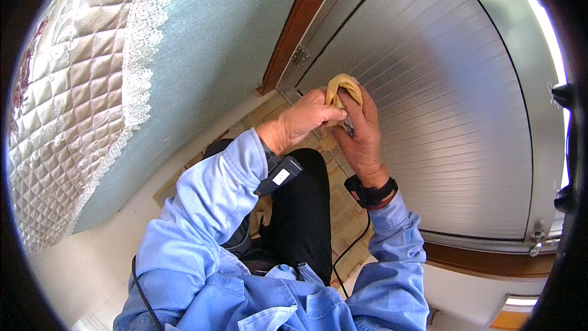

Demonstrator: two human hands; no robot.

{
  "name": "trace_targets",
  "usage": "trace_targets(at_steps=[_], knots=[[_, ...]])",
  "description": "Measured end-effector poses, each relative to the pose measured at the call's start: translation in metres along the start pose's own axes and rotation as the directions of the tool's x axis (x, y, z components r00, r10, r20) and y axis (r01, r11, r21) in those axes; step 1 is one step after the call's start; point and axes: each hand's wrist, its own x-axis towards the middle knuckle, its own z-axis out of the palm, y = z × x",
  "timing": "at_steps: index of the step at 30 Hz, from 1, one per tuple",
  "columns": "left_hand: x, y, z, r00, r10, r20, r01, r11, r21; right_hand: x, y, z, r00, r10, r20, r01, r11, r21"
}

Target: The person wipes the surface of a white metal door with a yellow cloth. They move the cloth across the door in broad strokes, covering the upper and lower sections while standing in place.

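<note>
A folded yellow cloth [344, 83] is held up between my two hands, in front of a ribbed metal door [441, 115]. My left hand [303, 117] pinches its near edge between thumb and fingers. On the other side, my right hand [360, 124] wraps its fingers around the cloth, some of them tucked into the fold. A greyish patch shows beneath the yellow fold, too small to make out. Both wrists carry black strapped devices, the left one [280, 177] and the right one [371, 191].
Along the left stands a blue-green side panel [202, 55] under a quilted, lace-edged cover [87, 78]. A brown door frame [298, 27] with a hinge borders the door. The door's handle [536, 242] is at lower right. A black cable [351, 243] hangs by my right arm.
</note>
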Motion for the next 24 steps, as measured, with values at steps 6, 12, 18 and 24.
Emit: trace_targets(at_steps=[6, 12, 18, 24], knots=[[-0.006, 0.012, -0.004, 0.997, 0.032, -0.074, -0.024, 0.994, 0.106, 0.010, 0.070, -0.138, 0.930, 0.001, -0.368, -0.010, 1.000, -0.021], [-0.009, 0.025, -0.017, 0.949, 0.033, -0.314, 0.003, 0.994, 0.113, 0.029, 0.114, -0.263, 0.890, -0.410, -0.199, -0.139, 0.172, -0.975], [-0.014, 0.028, -0.022, 0.938, 0.049, -0.343, -0.008, 0.993, 0.120, -0.034, 0.173, -0.161, 0.942, -0.311, -0.126, 0.007, 0.394, -0.919], [-0.016, 0.027, -0.030, 0.917, 0.048, -0.397, -0.005, 0.994, 0.110, -0.105, 0.210, -0.031, 0.992, -0.022, 0.121, 0.105, 0.669, -0.736]])
